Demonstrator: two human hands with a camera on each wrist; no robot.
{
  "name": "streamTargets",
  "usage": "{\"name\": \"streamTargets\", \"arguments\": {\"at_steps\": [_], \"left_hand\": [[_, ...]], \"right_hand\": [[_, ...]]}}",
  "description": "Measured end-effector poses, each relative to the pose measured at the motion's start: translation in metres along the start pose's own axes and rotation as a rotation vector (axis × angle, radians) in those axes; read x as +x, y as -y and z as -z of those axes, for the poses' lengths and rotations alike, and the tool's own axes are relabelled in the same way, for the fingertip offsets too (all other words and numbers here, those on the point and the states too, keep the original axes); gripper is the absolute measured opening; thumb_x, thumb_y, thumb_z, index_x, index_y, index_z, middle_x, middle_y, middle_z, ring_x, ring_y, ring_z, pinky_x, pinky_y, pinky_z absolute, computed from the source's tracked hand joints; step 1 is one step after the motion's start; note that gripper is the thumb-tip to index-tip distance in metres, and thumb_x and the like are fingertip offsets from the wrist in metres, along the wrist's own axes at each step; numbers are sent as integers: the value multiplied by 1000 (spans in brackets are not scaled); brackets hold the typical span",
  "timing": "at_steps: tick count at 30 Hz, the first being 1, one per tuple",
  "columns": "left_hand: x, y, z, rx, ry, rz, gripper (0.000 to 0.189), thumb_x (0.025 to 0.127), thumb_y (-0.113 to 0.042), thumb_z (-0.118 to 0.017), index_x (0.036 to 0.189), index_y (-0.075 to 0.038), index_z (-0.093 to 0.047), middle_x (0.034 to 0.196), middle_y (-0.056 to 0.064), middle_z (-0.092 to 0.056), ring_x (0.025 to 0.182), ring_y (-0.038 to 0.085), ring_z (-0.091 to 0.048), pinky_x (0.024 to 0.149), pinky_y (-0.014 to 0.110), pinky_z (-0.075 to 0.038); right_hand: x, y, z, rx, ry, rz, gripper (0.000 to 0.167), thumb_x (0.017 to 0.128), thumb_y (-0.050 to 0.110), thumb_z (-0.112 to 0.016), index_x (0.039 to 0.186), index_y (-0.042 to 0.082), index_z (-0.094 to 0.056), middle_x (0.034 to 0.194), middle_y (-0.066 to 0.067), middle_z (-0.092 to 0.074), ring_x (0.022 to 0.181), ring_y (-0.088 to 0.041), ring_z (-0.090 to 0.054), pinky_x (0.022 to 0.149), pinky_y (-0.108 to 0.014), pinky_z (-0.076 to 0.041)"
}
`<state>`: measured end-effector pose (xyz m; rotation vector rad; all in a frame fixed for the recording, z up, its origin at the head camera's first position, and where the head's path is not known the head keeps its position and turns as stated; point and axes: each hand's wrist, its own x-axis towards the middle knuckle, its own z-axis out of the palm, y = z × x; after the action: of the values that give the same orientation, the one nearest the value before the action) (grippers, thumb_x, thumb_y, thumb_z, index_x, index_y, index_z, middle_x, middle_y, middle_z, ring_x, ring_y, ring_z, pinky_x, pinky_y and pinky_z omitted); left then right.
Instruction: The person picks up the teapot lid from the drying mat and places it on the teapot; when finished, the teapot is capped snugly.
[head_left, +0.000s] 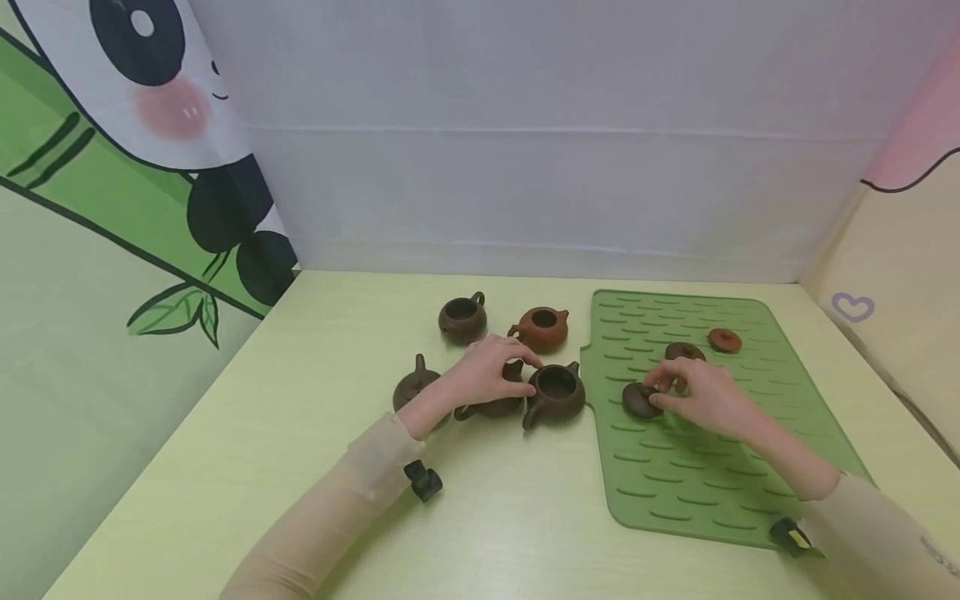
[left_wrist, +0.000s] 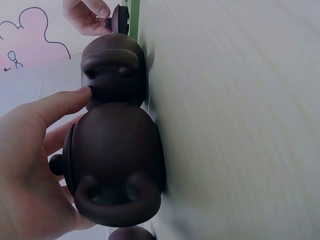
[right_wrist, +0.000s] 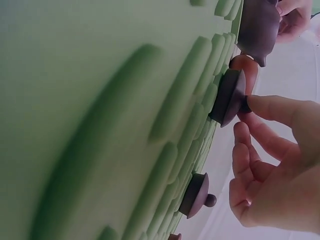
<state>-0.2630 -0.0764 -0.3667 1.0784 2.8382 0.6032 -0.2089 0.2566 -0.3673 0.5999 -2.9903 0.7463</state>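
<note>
My left hand (head_left: 487, 371) reaches over a lidded dark teapot (head_left: 501, 407) and holds the lidless dark teapot (head_left: 557, 393) beside it, thumb and forefinger at its rim. In the left wrist view the thumb touches that lidless teapot (left_wrist: 114, 52), behind the lidded teapot (left_wrist: 117, 150). My right hand (head_left: 705, 396) pinches the knob of a dark teapot lid (head_left: 637, 402) over the green mat (head_left: 660, 500). Seen from the right wrist, this lid (right_wrist: 227, 97) is tilted close over the mat's ridges, its knob between thumb and forefinger.
A second dark lid (head_left: 684, 352) and a reddish lid (head_left: 725, 339) lie farther back on the mat. Behind my left hand stand a lidless dark teapot (head_left: 461, 321) and a lidless reddish teapot (head_left: 543, 331). Another dark teapot (head_left: 412, 389) is left of my wrist.
</note>
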Motion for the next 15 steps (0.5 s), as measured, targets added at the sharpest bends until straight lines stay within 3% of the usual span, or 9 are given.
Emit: {"name": "streamTargets", "arguments": {"at_steps": [8,15], "left_hand": [[0,1,0,-19,11,5,36,87,-34,-76,120,-23,-68,131,0,-66,123,29,-55,100,56,-43],[0,2,0,-25,10,-3,37,86,-34,-76,120,-23,-68,129,-1,-67,123,28,-55,100,56,-42]], "right_hand": [[1,-1,-1,18,11,-11,12,88,18,-72,100,19,-70,83,8,-64,75,-7,-56,81,-52,-34],[1,-2,-2,10,13,-3,10,88,18,-72,98,20,-69,82,9,-64,75,-7,-55,78,-47,-35]]}}
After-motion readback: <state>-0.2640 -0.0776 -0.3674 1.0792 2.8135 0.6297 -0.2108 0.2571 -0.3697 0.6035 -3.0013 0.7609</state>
